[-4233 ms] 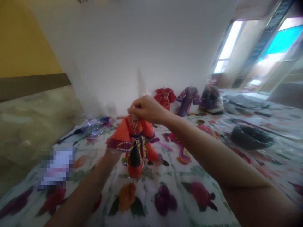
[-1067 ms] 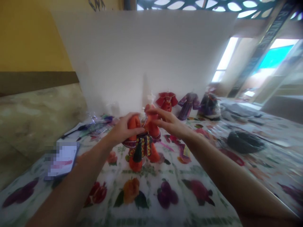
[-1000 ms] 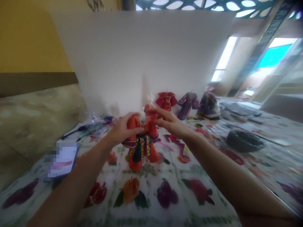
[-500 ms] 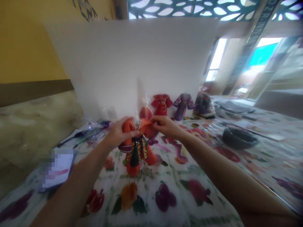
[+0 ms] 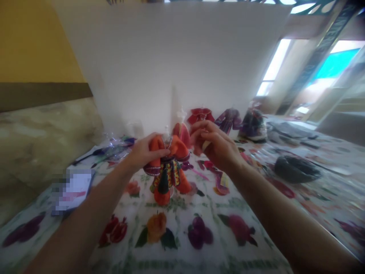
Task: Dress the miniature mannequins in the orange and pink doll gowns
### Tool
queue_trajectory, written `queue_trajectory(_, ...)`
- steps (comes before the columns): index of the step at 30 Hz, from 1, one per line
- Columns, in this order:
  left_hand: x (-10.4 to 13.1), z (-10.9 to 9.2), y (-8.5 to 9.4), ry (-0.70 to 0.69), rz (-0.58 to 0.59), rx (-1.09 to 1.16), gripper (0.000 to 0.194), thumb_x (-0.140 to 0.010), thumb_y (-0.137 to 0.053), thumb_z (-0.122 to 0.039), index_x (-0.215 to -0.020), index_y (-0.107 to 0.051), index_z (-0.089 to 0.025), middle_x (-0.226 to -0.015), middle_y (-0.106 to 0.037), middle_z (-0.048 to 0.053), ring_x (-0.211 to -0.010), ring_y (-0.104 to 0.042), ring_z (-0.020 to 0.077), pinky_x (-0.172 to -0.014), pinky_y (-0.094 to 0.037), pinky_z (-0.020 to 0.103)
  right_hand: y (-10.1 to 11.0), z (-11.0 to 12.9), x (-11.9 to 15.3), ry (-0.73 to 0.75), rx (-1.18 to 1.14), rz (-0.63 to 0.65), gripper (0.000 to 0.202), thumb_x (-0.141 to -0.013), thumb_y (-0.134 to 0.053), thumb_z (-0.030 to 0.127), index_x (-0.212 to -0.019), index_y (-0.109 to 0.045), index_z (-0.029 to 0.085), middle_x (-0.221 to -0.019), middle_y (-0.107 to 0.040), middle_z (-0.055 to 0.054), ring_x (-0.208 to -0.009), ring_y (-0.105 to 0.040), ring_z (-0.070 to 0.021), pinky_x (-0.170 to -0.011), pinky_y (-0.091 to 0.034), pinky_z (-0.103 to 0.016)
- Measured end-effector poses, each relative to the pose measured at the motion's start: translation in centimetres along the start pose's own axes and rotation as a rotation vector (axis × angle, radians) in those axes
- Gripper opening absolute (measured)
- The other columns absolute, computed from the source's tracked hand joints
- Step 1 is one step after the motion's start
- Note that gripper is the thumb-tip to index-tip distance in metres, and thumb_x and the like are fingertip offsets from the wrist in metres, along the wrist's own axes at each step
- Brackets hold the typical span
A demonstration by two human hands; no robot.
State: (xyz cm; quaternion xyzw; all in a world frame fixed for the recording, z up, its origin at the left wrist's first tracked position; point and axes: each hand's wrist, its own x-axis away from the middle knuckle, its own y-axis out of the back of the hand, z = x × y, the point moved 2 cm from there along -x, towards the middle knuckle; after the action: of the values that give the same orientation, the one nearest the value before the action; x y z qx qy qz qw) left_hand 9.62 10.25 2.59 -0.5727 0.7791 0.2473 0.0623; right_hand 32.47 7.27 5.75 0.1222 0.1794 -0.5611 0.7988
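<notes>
A small orange doll dress [image 5: 180,147] with wide sleeves, beaded trim and a patterned skirt stands upright on a little form in the middle of the table. My left hand [image 5: 145,151] grips its upper part from the left, thumb across the chest and fingers behind the shoulder. To the right of the dress, my right hand [image 5: 215,142] is raised with fingers apart and curled, holding nothing. Just behind the dress stands a white doll form [image 5: 181,114] with a pink-red piece against it, partly covered by the dress.
Behind stand a red doll dress [image 5: 201,114], a purple doll dress [image 5: 229,118] and a dark wrapped bundle [image 5: 253,125], before a white board [image 5: 137,68]. A phone [image 5: 74,190] lies left on the fruit-print tablecloth [image 5: 128,213]; a dark bag [image 5: 296,169] lies right.
My right hand has let go of the dress's right sleeve and moved up and right, its fingers spreading. My left hand keeps its grip. The camera view has tilted down slightly.
</notes>
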Motion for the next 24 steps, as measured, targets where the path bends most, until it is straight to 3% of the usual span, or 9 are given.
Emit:
queue_trajectory(2,0.0,-0.1,0.0,0.008,-0.019,-0.015,0.048,-0.071,-0.081,-0.041,-0.112,-0.064,-0.022,-0.097,-0.069,0.004,-0.089,-0.064,0.0226,-0.080,-0.053,0.036,-1.2,-0.3,0.7,-0.085,-0.013,0.034,0.016,-0.094,-0.043,0.031,-0.105,-0.052,0.024,-0.066,-0.051,0.005,-0.041,-0.034,-0.0078,-0.040,-0.027,-0.024)
queue_trajectory(4,0.1,-0.2,0.0,0.003,-0.016,-0.020,0.047,-0.072,-0.080,-0.042,-0.110,-0.063,-0.021,-0.096,-0.067,0.003,-0.088,-0.063,0.0211,-0.079,-0.052,0.034,-1.9,-0.9,1.3,-0.171,0.054,0.098,0.017,-0.095,-0.049,0.039,-0.100,-0.054,0.024,-0.062,-0.045,0.006,-0.043,-0.029,-0.0073,-0.040,-0.023,-0.022)
queue_trajectory(7,0.2,-0.3,0.2,-0.013,-0.008,-0.019,0.043,-0.073,-0.080,-0.043,-0.105,-0.063,-0.020,-0.092,-0.065,0.002,-0.085,-0.061,0.0188,-0.076,-0.050,0.031,-2.3,-1.6,1.9,-0.238,0.145,0.234,0.022,-0.094,-0.052,0.042,-0.094,-0.060,0.021,-0.066,-0.044,0.004,-0.054,-0.036,-0.0094,-0.047,-0.031,-0.023)
queue_trajectory(10,0.3,-0.3,0.5,-0.003,-0.023,-0.027,0.043,-0.072,-0.081,-0.044,-0.103,-0.063,-0.020,-0.088,-0.064,0.001,-0.081,-0.059,0.0178,-0.074,-0.048,0.031,-2.3,-1.8,1.9,-0.231,0.036,0.300,0.028,-0.096,-0.045,0.037,-0.099,-0.066,0.020,-0.067,-0.044,0.002,-0.060,-0.040,-0.0113,-0.057,-0.040,-0.026)
queue_trajectory(14,0.2,-0.6,0.4,-0.003,-0.011,0.012,0.042,-0.072,-0.081,-0.043,-0.103,-0.062,-0.020,-0.086,-0.063,0.000,-0.079,-0.058,0.0167,-0.073,-0.047,0.030,-2.8,-1.0,1.6,-0.119,0.008,0.217,0.027,-0.097,-0.049,0.036,-0.100,-0.069,0.019,-0.084,-0.057,-0.003,-0.069,-0.049,-0.0119,-0.065,-0.045,-0.028)
queue_trajectory(18,0.0,-0.7,0.2,-0.034,0.030,0.038,0.042,-0.073,-0.081,-0.041,-0.102,-0.062,-0.018,-0.089,-0.064,0.001,-0.080,-0.058,0.0165,-0.074,-0.046,0.029,-3.7,0.3,1.4,0.107,0.323,0.209,0.020,-0.096,-0.055,0.032,-0.101,-0.073,0.024,-0.099,-0.061,-0.005,-0.091,-0.057,-0.0162,-0.081,-0.049,-0.032)
queue_trajectory(21,0.0,-0.7,0.1,-0.042,0.033,0.036,0.041,-0.072,-0.080,-0.043,-0.100,-0.063,-0.018,-0.087,-0.063,0.001,-0.079,-0.057,0.0166,-0.073,-0.047,0.030,-4.0,0.8,1.3,0.266,0.580,0.136,0.020,-0.096,-0.056,0.030,-0.103,-0.074,0.027,-0.090,-0.057,-0.004,-0.089,-0.055,-0.0168,-0.080,-0.050,-0.032)
queue_trajectory(24,0.0,-0.7,0.0,-0.042,0.020,0.026,0.038,-0.072,-0.081,-0.044,-0.093,-0.062,-0.018,-0.080,-0.060,-0.001,-0.075,-0.055,0.0153,-0.069,-0.045,0.028,-3.9,0.5,0.9,0.316,0.642,0.099,0.019,-0.097,-0.055,0.030,-0.102,-0.073,0.026,-0.083,-0.056,-0.002,-0.078,-0.056,-0.0146,-0.072,-0.049,-0.030)
